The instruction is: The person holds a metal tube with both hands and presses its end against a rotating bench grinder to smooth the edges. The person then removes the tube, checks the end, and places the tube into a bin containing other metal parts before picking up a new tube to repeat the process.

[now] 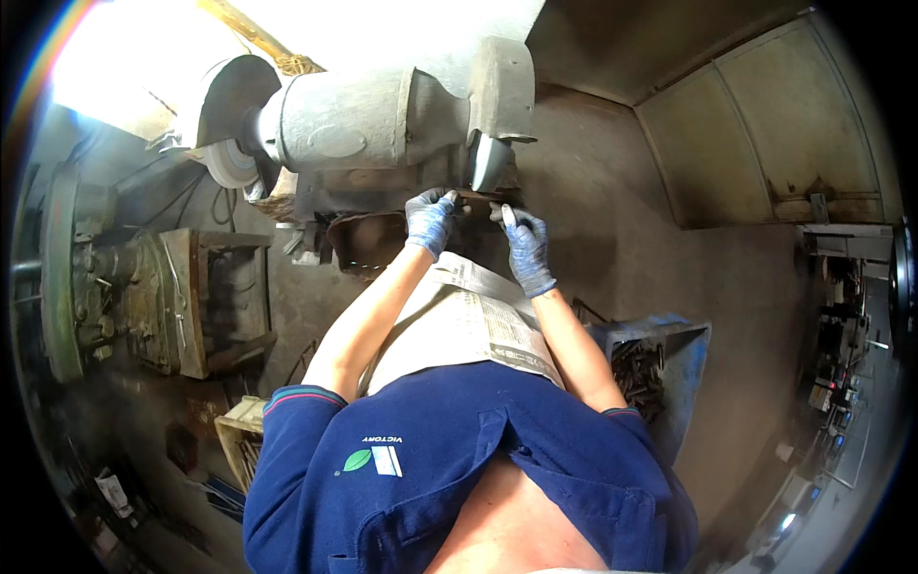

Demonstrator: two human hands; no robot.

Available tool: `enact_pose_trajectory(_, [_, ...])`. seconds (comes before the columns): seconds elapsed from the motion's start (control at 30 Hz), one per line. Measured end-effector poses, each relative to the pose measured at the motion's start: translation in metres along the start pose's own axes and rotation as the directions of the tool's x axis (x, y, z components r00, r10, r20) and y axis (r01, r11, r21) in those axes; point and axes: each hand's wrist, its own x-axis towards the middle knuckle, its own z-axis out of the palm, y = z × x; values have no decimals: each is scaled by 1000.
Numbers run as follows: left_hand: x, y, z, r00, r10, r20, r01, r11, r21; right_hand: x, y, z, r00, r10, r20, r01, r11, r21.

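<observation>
Blue bin point(681, 356), right of the bench grinder point(382, 120), holds dark metal rods point(636, 364). Left hand point(430, 220) and right hand point(524, 247), gloved, clamp a small metal piece point(475, 197) at the grinding wheel point(490, 161); its long axis runs hand to hand.

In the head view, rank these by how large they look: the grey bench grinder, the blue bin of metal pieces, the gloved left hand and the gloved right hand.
1. Grey bench grinder
2. Blue bin of metal pieces
3. Left hand and right hand: they look about alike, so no ranking between them.

A blue bin point(684, 359) holds dark metal rods point(636, 368).
</observation>
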Motion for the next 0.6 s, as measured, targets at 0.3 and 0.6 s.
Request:
enact_pose_trajectory(0.3, [-7,24,-23,998,43,-43,-43,999,-15,1,11,25,999,13,40,-12,999,-42])
enact_pose_trajectory(0.6, [-19,5,-64,975,170,140,-162,985,-63,-20,-1,25,917,-269,294,365,863,-349])
